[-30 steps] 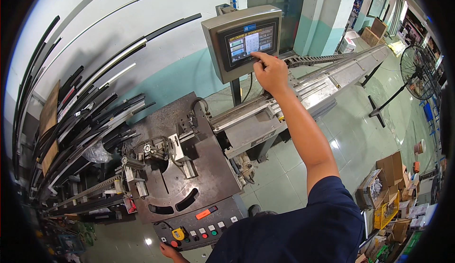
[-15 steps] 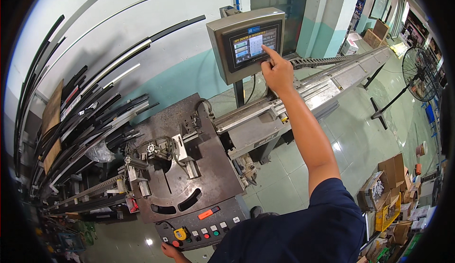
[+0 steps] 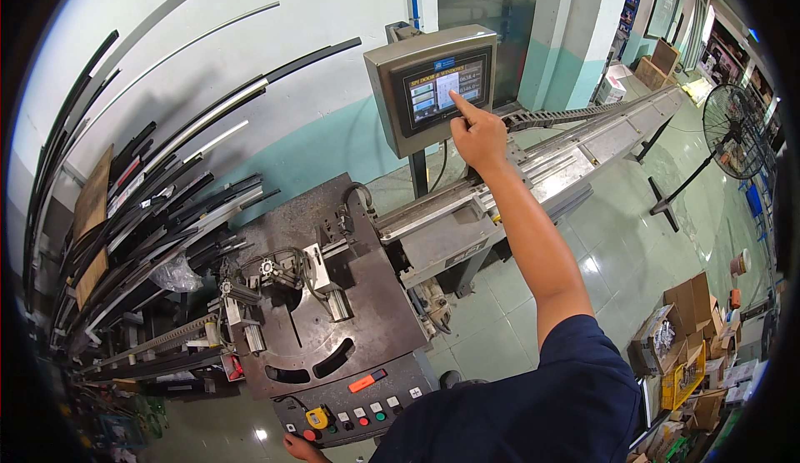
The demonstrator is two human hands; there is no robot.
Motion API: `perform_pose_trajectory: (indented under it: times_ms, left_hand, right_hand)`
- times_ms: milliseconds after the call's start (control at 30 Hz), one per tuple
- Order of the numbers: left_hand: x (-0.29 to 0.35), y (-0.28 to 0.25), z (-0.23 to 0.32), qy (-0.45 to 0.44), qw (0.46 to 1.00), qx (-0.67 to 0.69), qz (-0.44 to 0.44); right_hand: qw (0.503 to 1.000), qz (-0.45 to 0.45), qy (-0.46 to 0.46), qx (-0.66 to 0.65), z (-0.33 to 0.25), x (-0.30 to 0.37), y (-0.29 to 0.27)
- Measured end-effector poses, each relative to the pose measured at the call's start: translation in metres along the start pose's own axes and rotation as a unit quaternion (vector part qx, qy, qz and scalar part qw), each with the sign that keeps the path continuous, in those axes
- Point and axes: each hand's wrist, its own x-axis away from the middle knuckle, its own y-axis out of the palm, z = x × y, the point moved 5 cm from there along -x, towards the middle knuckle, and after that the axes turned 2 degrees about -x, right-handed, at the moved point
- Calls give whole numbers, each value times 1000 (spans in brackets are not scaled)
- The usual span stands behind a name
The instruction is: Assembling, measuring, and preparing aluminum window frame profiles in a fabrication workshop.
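Observation:
My right hand (image 3: 481, 136) reaches up to a touchscreen (image 3: 447, 90) set in a grey metal box. Its index fingertip is at a pale keypad window on the screen, with the other fingers curled in and nothing held. Low in the view, my left hand (image 3: 302, 446) is at the front left corner of a dark control panel (image 3: 392, 377), beside a red button (image 3: 311, 435). Its fingers are too small and partly hidden to read. On the panel lie a yellow tape measure (image 3: 317, 418) and an orange-and-black tool (image 3: 367, 380), near several coloured buttons.
Behind the panel is a dark metal machine table (image 3: 371, 313) with clamps and curved slots. A long metal rail (image 3: 554, 171) runs off to the far right. Many long profiles (image 3: 167, 171) lean at the left wall. A floor fan (image 3: 733, 130) and cardboard boxes (image 3: 692, 300) are at the right.
My right index fingertip has shifted slightly left and down across the screen's keypad window. The view has tilted a little. My left hand stays at the panel's corner.

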Motion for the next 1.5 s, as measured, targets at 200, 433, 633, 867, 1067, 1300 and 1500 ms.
perform_pose_trajectory:
  times_ms: [200, 433, 633, 867, 1067, 1300, 1500]
  left_hand:
    - [-18, -2, -14, 0, 1000, -12, -6]
    - [88, 12, 141, 291, 944, -151, -27]
    - [132, 36, 169, 379, 903, -182, -88]
    - [145, 6, 165, 300, 930, -10, -213]
    - [209, -57, 126, -175, 847, 334, -374]
    - [178, -169, -8, -195, 853, 323, -360]
    - [122, -274, -149, -139, 910, 333, -203]
  right_hand:
    - [999, -9, 42, -33, 4, 1, 0]
    - [990, 7, 59, -126, -17, 23, -29]
    - [917, -305, 127, -224, -77, 229, -2]
    - [675, -581, 166, -424, -214, 460, -25]
    - [620, -653, -120, -418, -383, 527, -79]
    - [476, -779, -79, -401, -468, 657, -82]
    - [350, -852, -204, -330, -603, 761, -95]
